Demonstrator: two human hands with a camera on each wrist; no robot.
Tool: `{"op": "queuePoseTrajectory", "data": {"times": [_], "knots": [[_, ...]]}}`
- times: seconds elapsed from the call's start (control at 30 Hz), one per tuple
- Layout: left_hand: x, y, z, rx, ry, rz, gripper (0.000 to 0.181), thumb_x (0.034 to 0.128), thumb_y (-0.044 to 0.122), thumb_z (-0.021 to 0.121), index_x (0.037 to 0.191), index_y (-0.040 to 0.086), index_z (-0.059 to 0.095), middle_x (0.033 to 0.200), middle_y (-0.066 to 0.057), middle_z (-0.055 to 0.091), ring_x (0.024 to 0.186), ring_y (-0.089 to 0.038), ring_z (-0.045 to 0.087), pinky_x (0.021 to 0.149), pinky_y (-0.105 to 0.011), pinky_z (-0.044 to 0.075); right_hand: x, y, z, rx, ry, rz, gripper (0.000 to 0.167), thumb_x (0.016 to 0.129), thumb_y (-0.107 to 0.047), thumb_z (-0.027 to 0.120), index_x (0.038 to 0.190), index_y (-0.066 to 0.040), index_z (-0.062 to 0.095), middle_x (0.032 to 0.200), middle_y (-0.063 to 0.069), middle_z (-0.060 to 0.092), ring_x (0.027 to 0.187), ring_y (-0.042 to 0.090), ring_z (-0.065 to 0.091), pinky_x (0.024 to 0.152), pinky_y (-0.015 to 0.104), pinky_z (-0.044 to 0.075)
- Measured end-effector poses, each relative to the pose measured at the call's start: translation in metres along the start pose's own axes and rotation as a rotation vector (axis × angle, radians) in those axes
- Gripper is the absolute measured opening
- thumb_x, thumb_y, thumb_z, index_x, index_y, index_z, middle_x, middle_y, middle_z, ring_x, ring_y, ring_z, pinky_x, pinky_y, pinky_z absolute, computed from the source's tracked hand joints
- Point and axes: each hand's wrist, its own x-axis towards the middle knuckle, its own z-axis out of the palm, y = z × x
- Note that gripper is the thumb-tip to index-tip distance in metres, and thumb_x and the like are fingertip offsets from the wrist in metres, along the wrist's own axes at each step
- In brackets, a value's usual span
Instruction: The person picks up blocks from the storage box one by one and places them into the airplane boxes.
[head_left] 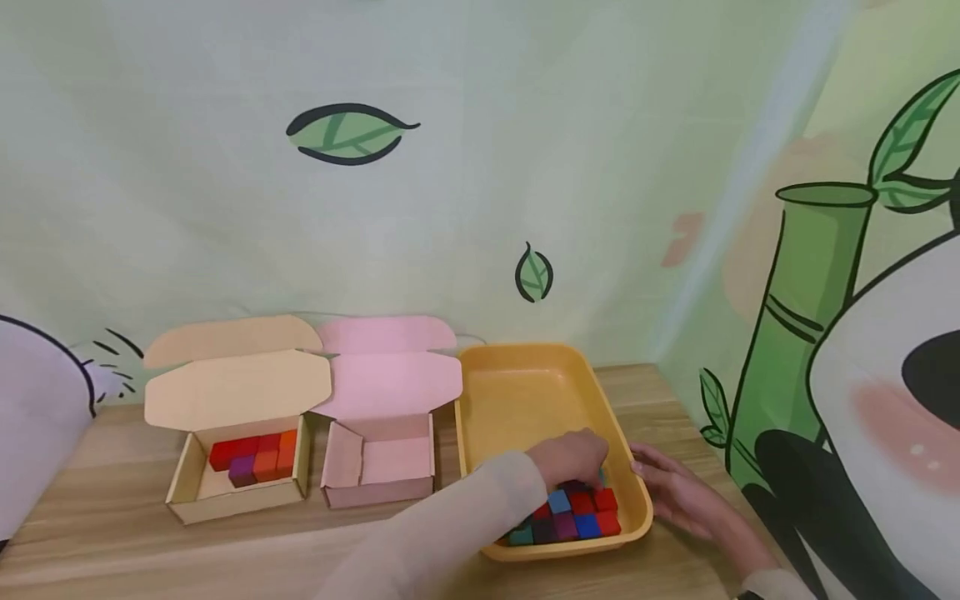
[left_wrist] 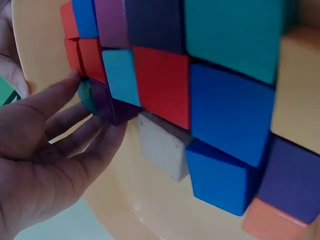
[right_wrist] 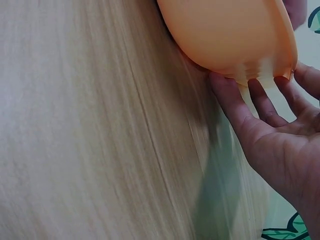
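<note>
My left hand [head_left: 572, 458] reaches down into the near right part of a yellow tray [head_left: 517, 392]. In the left wrist view its thumb and fingers close round a teal block [left_wrist: 86, 96], mostly covered by them. One fingertip touches the purple cube [left_wrist: 102, 100] beside it. Tight rows of coloured cubes fill the tray's near end, among them a red cube [left_wrist: 162, 85], a blue cube [left_wrist: 232, 112] and a whitish cube [left_wrist: 162, 147]. Outside the tray, my right hand [head_left: 686, 492] rests its fingertips against the right wall, fingers spread in the right wrist view.
Left of the tray stands an opened pink box [head_left: 378, 496] with nothing in it. Further left, an opened tan box [head_left: 232, 504] holds several red and orange blocks and a purple cube [head_left: 242, 471]. A printed cloth wall [head_left: 465, 208] rises behind the wooden table [head_left: 172, 554].
</note>
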Motion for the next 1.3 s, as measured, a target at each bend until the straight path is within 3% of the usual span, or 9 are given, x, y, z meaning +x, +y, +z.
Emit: {"op": "queuePoseTrajectory", "data": {"times": [0.1, 0.27, 0.4, 0.57, 0.73, 0.83, 0.93, 1.1, 1.3], "knots": [[0.003, 0.002, 0.0, 0.001, 0.019, -0.01, 0.029, 0.0816, 0.033, 0.086, 0.087, 0.015, 0.064, 0.082, 0.005, 0.061, 0.077, -0.01, 0.056, 0.07, -0.021, 0.048, 0.001, 0.0, 0.002, 0.006, 0.009, -0.004, 0.07, 0.109, -0.028, 0.048, 0.161, -0.003, 0.009, 0.151, 0.014, 0.039, 0.126, 0.021, 0.055, 0.099, 0.046, 0.052], [0.003, -0.002, 0.0, -0.012, 0.043, 0.003, 0.033, 0.0771, 0.034, 0.09, 0.081, 0.014, 0.064, 0.075, 0.006, 0.06, 0.071, -0.009, 0.055, 0.065, -0.02, 0.046, 0.002, -0.001, 0.004, 0.011, 0.035, -0.003, 0.07, 0.108, -0.028, 0.049, 0.161, -0.003, 0.011, 0.152, 0.019, 0.037, 0.126, 0.022, 0.055, 0.098, 0.047, 0.052], [0.002, -0.007, 0.0, -0.072, 0.06, 0.009, 0.033, 0.0739, 0.032, 0.092, 0.08, 0.013, 0.067, 0.072, 0.006, 0.06, 0.068, -0.009, 0.054, 0.061, -0.02, 0.045, 0.002, -0.001, 0.003, 0.017, 0.031, -0.007, 0.07, 0.108, -0.026, 0.049, 0.161, -0.003, 0.01, 0.154, 0.021, 0.035, 0.126, 0.023, 0.055, 0.098, 0.048, 0.052], [-0.001, -0.013, 0.0, -0.177, 0.045, 0.056, 0.025, 0.076, 0.026, 0.091, 0.09, 0.015, 0.073, 0.08, 0.006, 0.063, 0.072, -0.008, 0.053, 0.063, -0.018, 0.044, 0.001, 0.001, 0.001, 0.034, 0.014, -0.02, 0.067, 0.108, -0.024, 0.049, 0.16, -0.002, 0.013, 0.146, 0.012, 0.044, 0.125, 0.022, 0.056, 0.098, 0.048, 0.052], [-0.003, -0.018, 0.0, -0.178, 0.073, 0.094, 0.018, 0.0777, 0.022, 0.088, 0.08, 0.016, 0.071, 0.073, 0.007, 0.059, 0.067, -0.009, 0.053, 0.058, -0.019, 0.042, 0.001, 0.001, 0.001, 0.037, 0.006, -0.029, 0.067, 0.108, -0.024, 0.048, 0.16, -0.002, 0.013, 0.143, 0.01, 0.047, 0.124, 0.022, 0.057, 0.098, 0.048, 0.052], [-0.004, -0.02, 0.0, -0.202, 0.073, 0.063, 0.02, 0.0777, 0.018, 0.086, 0.078, 0.013, 0.067, 0.072, 0.005, 0.057, 0.065, -0.011, 0.053, 0.056, -0.02, 0.042, 0.002, 0.002, 0.002, 0.028, 0.018, -0.019, 0.068, 0.108, -0.026, 0.049, 0.16, -0.003, 0.013, 0.148, 0.015, 0.043, 0.125, 0.023, 0.056, 0.099, 0.049, 0.052], [-0.005, -0.02, -0.002, -0.226, 0.056, 0.025, 0.02, 0.0797, 0.016, 0.085, 0.085, 0.011, 0.067, 0.077, 0.002, 0.058, 0.069, -0.012, 0.054, 0.06, -0.021, 0.044, 0.003, 0.003, 0.003, 0.014, 0.034, -0.006, 0.069, 0.108, -0.028, 0.05, 0.161, -0.004, 0.012, 0.154, 0.022, 0.034, 0.127, 0.024, 0.055, 0.099, 0.05, 0.051], [-0.004, -0.023, -0.009, -0.173, 0.062, 0.021, 0.025, 0.0826, 0.021, 0.085, 0.102, 0.012, 0.072, 0.091, 0.001, 0.065, 0.077, -0.011, 0.057, 0.068, -0.02, 0.049, 0.004, 0.002, 0.003, 0.013, 0.041, -0.002, 0.07, 0.108, -0.028, 0.05, 0.161, -0.004, 0.011, 0.159, 0.026, 0.026, 0.129, 0.026, 0.053, 0.1, 0.051, 0.05], [-0.014, -0.034, -0.024, -0.125, 0.13, 0.115, 0.024, 0.0845, 0.02, 0.084, 0.106, 0.013, 0.076, 0.102, 0.001, 0.07, 0.086, -0.012, 0.059, 0.074, -0.019, 0.05, 0.003, 0.002, 0.004, 0.009, 0.047, -0.001, 0.071, 0.108, -0.029, 0.049, 0.161, -0.004, 0.01, 0.161, 0.028, 0.02, 0.132, 0.029, 0.051, 0.101, 0.051, 0.05]]}}
